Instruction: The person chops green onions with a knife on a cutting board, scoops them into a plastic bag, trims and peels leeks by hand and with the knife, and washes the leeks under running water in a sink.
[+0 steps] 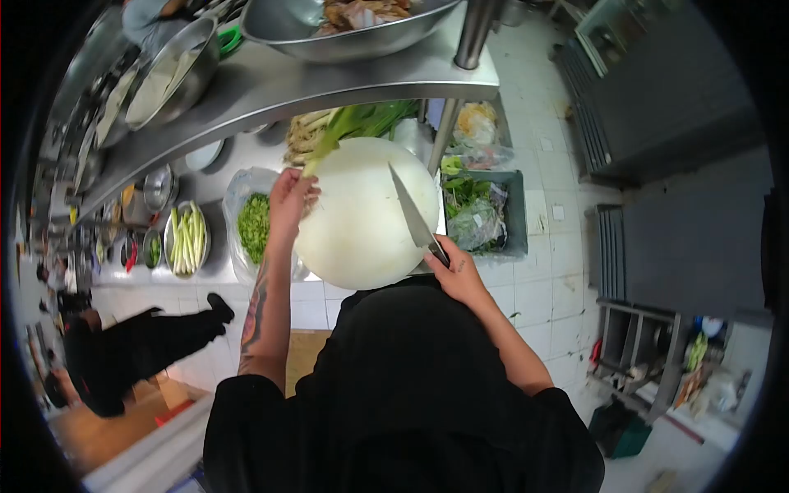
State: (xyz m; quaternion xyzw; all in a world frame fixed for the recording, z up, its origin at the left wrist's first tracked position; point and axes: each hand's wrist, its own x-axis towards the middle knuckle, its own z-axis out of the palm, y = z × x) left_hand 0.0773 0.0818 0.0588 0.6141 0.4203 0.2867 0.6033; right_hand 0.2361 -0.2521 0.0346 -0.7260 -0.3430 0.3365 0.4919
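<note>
Chopped greens (253, 228) sit in a plastic bag (234, 197) near the front edge of the table (240, 154). The left hand (292, 199) has its fingers pinched on a leafy stalk (335, 131) at the upper-left edge of the round cutting board (357, 226); the right hand (457, 273)'s wrapped round a chef's knife (411, 205), near the right edge.

Black short sleeves (246, 419); left forearm (256, 308) tattooed; right hand (462, 278) perhaps inked.

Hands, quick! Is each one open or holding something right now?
Left hand: closed on the end of a leafy green stalk.
Right hand: closed, holding the knife by its handle.
</note>
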